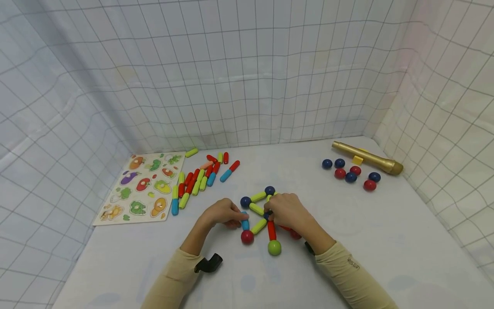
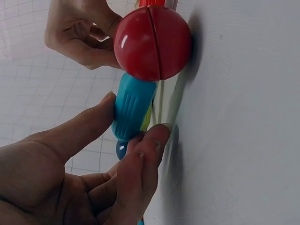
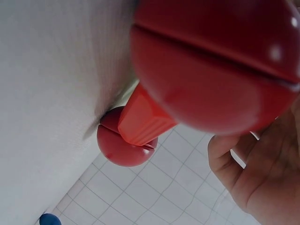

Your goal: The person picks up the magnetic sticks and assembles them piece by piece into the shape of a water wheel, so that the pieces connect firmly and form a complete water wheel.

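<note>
My left hand (image 1: 224,212) pinches a blue stick (image 2: 133,108) between thumb and fingers. The stick joins a red ball (image 1: 247,237) close to the table. My right hand (image 1: 290,211) is bent over the middle of the stick-and-ball figure, its fingertips gripping a dark blue ball (image 1: 266,216) that they partly cover. From there a red stick (image 1: 272,231) runs toward me to a lime green ball (image 1: 274,247). Lime sticks (image 1: 257,197) link more dark blue balls (image 1: 245,202) behind. Under the right wrist, another red stick (image 3: 145,117) joins two red balls (image 3: 124,147).
Loose coloured sticks (image 1: 196,182) lie at the left, beside a vegetable picture board (image 1: 133,201). Several dark blue and red balls (image 1: 350,177) sit at the back right, near a gold tube (image 1: 362,155) with a yellow block (image 1: 357,160). Grid-patterned cloth walls (image 1: 247,86) enclose the table.
</note>
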Motion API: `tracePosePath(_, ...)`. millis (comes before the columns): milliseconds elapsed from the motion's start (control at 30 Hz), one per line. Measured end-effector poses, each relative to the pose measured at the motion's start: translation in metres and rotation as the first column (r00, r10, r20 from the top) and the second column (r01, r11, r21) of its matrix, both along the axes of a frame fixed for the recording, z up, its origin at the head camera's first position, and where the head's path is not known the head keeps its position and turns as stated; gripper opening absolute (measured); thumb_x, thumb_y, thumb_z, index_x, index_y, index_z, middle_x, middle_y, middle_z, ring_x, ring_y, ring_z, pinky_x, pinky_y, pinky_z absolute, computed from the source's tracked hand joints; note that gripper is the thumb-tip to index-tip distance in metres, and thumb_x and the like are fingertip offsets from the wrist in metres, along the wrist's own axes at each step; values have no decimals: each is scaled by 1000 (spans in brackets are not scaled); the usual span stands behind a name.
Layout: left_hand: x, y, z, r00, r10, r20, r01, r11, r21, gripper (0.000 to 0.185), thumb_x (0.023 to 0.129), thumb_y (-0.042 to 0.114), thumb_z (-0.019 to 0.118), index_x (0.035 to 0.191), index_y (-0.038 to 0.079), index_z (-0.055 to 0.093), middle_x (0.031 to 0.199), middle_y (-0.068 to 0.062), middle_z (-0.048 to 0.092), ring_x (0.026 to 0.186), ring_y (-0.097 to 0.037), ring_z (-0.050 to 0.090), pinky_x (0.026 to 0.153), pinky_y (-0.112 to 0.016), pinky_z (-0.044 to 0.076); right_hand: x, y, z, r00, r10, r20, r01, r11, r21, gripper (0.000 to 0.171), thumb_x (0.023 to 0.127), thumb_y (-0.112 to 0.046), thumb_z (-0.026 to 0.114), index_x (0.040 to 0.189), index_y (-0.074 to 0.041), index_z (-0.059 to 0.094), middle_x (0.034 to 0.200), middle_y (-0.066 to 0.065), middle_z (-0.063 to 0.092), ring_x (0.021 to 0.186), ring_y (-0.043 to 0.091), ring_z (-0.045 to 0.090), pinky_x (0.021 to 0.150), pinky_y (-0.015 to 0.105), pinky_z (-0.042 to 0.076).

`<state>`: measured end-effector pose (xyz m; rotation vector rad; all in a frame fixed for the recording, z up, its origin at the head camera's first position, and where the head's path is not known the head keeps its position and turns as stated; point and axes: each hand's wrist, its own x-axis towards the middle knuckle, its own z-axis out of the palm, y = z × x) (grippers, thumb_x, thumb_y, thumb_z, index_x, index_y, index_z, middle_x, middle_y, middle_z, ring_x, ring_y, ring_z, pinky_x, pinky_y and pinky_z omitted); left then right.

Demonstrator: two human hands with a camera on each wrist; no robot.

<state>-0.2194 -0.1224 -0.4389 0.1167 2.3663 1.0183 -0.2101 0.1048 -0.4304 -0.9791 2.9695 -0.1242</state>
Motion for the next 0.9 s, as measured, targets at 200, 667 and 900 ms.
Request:
tracePosePath(200,-1,2,-1,999,34,1,-33,999,-31,32,88,35,71,84,4,74,68,-2,68,59,-12,58,59,-21,49,0,0,1,1000,13,10,-13,1000,-4,15,81,-20,78,96,-23,78,88,-6,73,70,10,56,59,25,47)
tracePosePath(667,-4,1,-5,995,86,-52,-90,993,-77,35,87,39,72,81,4,74,65,-3,66,59,-14,59,59,-23,47,1,-3,3,998,36,49,-36,999,-1,19,80,-20,79,99,-23,78,91,-7,72,73,9,56,64,25,50)
tracePosePath(900,-13,-43,7,953,150,-264,-220,941,-257,33,92,30,66,104,-1,71,83,-10,69,71,-19,59,62,-26,48,0,1,2,993,70,92,-66,997,-45,26,79,-9,79,101,-24,77,101,-6,70,83,11,61,72,28,53)
